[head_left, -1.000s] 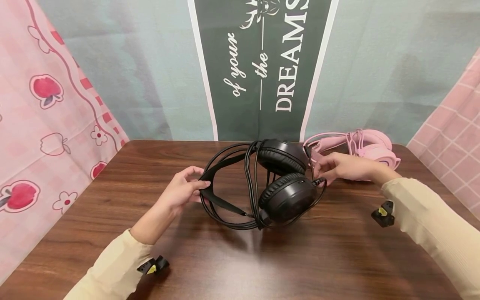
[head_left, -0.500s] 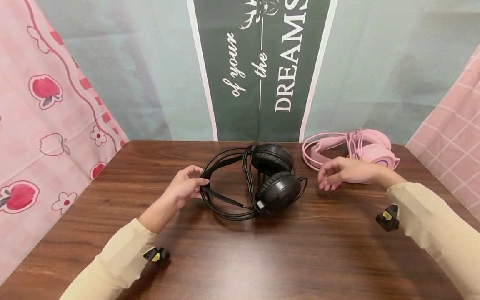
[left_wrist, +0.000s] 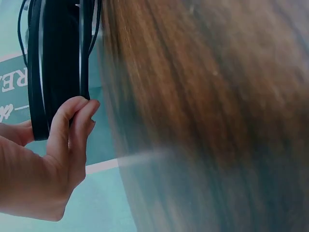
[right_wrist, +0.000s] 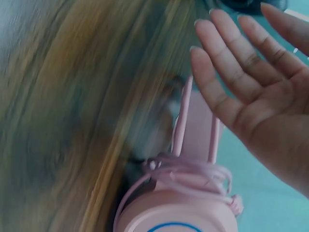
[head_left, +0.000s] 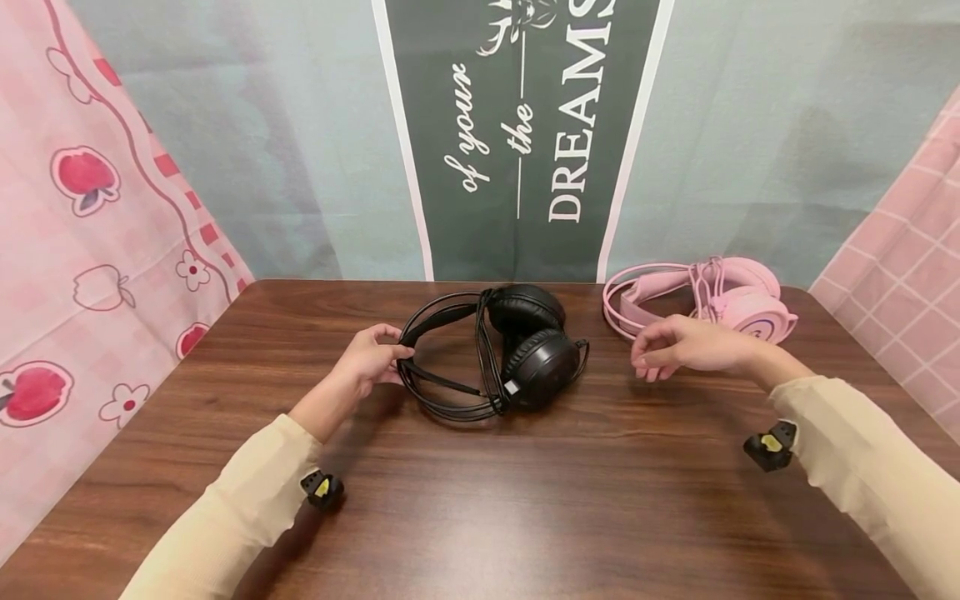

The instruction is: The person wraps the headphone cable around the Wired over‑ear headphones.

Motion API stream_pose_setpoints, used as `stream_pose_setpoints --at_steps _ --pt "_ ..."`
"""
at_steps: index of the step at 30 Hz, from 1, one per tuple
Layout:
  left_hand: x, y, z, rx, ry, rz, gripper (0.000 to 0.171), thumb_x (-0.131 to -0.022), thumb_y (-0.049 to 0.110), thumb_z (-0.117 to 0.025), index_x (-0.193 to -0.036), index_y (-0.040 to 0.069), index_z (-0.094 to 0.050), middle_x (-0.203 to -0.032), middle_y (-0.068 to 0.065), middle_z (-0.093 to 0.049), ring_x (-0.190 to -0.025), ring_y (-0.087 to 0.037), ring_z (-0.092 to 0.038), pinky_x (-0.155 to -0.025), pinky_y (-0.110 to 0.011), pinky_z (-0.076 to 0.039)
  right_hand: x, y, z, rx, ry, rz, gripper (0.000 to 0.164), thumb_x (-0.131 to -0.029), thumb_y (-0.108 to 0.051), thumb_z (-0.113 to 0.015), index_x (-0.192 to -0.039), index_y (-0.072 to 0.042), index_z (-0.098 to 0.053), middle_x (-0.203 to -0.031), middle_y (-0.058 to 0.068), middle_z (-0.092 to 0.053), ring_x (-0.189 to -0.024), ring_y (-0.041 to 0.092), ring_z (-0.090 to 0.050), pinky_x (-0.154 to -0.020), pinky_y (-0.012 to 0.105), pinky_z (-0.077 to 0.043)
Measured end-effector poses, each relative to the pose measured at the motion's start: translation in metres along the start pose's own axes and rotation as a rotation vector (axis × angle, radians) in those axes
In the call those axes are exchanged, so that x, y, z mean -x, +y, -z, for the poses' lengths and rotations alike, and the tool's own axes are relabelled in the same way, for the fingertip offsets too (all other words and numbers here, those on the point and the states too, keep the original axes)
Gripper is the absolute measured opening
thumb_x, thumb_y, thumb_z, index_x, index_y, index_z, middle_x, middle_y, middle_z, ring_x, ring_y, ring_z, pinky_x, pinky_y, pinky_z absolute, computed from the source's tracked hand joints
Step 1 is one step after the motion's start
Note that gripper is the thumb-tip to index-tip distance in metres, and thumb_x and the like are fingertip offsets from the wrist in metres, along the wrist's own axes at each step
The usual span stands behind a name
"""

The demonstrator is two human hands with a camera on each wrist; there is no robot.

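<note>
Black over-ear headphones (head_left: 542,368) with a cable wound round them are near the middle of the table, their ear cups to the right. My left hand (head_left: 369,360) pinches the headband at its left end; the left wrist view shows thumb and fingers on either side of the black band (left_wrist: 60,63). To the right, my right hand (head_left: 693,343) hovers apart from the black headphones and holds nothing. Its fingers look loosely bent in the head view and extended in the right wrist view. Behind it are pink headphones (head_left: 750,310), partly hidden by that hand.
The brown wooden table (head_left: 480,508) ends at a grey-blue cloth backdrop (head_left: 315,167) with a dark green lettered panel (head_left: 517,167). A pink fruit-patterned cloth (head_left: 97,250) hangs at the left, a pink tiled-pattern cloth (head_left: 900,250) at the right.
My right hand has let go of the black headphones' right side. The black headphones have shifted left and away from me, with my left hand still on the band. The pink ones stay put.
</note>
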State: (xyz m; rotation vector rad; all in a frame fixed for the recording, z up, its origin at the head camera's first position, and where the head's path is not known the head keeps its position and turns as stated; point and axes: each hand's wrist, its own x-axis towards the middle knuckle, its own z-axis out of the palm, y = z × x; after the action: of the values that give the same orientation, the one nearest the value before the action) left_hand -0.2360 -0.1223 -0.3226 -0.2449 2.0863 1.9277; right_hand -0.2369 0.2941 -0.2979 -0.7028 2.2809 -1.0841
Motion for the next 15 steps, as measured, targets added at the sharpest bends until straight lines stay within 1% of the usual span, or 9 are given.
stream_pose_setpoints --at_steps 3,7,11,15 --pt "-0.003 0.000 0.001 0.008 -0.006 0.013 0.020 -0.087 -0.007 -0.050 -0.104 -0.002 -0.040 -0.069 -0.007 -0.057 -0.050 -0.012 -0.055 -0.048 -0.027 -0.053 -0.002 -0.005 -0.005 0.025 0.029 -0.021 0.017 -0.089 -0.007 -0.055 -0.094 0.009 -0.056 -0.083 0.014 -0.061 -0.074 0.022 -0.062 -0.067 0.037 -0.055" --pt "-0.008 -0.001 0.000 0.042 -0.004 0.028 0.019 -0.087 -0.008 -0.049 -0.102 -0.002 -0.038 -0.069 -0.008 -0.057 -0.049 -0.013 -0.056 -0.048 -0.029 -0.054 -0.004 -0.007 -0.012 0.019 0.034 -0.036 0.017 -0.089 -0.007 -0.055 -0.093 0.010 -0.056 -0.081 0.014 -0.061 -0.072 0.022 -0.062 -0.065 0.036 -0.055" --pt "-0.012 -0.001 0.000 0.066 0.003 0.052 0.020 -0.088 -0.006 -0.050 -0.102 -0.001 -0.037 -0.076 -0.013 -0.056 -0.051 -0.015 -0.058 -0.049 -0.031 -0.055 -0.004 -0.008 -0.017 0.014 0.037 -0.041 0.017 -0.088 -0.007 -0.055 -0.092 0.010 -0.056 -0.080 0.013 -0.061 -0.070 0.022 -0.062 -0.064 0.035 -0.055" --pt "-0.015 -0.002 -0.001 0.082 0.008 0.063 0.019 -0.088 -0.005 -0.050 -0.101 -0.001 -0.036 -0.084 -0.016 -0.052 -0.052 -0.015 -0.057 -0.048 -0.031 -0.055 -0.001 -0.008 -0.021 0.004 0.033 -0.054 0.017 -0.088 -0.007 -0.055 -0.093 0.010 -0.056 -0.080 0.013 -0.061 -0.071 0.021 -0.061 -0.064 0.033 -0.054"
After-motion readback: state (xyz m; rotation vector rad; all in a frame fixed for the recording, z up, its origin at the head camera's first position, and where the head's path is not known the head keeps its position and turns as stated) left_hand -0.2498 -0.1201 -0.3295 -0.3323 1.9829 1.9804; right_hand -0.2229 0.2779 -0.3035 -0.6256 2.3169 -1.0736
